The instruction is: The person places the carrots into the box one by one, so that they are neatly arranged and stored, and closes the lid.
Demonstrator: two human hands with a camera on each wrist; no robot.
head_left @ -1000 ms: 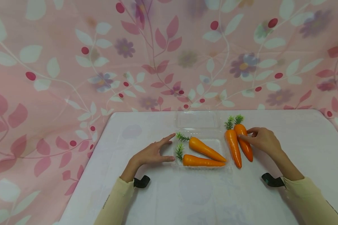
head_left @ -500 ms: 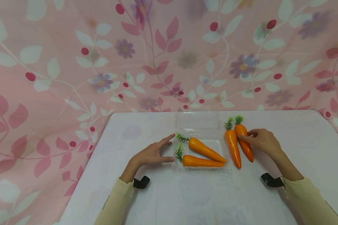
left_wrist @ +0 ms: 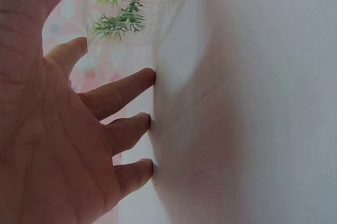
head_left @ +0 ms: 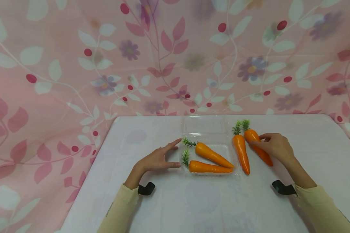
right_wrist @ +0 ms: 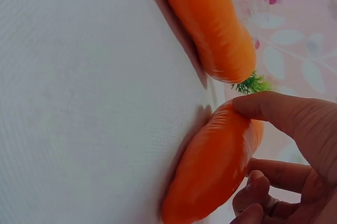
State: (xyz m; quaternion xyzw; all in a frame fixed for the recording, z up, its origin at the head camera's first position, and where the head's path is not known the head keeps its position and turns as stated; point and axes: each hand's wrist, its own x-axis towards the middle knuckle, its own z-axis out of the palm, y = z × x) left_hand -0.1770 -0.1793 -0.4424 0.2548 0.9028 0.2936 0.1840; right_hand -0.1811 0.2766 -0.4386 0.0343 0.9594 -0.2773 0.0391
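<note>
My right hand [head_left: 277, 147] pinches an orange carrot [head_left: 263, 153] with a green tuft between thumb and fingers; the right wrist view shows the thumb on one side of this carrot [right_wrist: 213, 161]. Just left of it lies a second carrot [head_left: 241, 152] on the table. Two more carrots, an upper one [head_left: 213, 154] and a lower one [head_left: 210, 167], lie inside a clear plastic box [head_left: 228, 149]. Spread at the left side of that box is my left hand [head_left: 156, 159], thumb and forefinger at its edge. In the left wrist view the other fingertips [left_wrist: 143, 121] rest on the table.
The clear lid [head_left: 204, 124] of the box lies folded back behind it. A white cloth covers the table [head_left: 204, 204]. Behind the table hangs a pink floral cloth [head_left: 169, 58]. Black wrist mounts [head_left: 147, 188] stick out from both sleeves.
The rightmost carrot has swung its tip to the right, apart from its neighbour, with my right hand shifting slightly right. My left hand and the box stay put.
</note>
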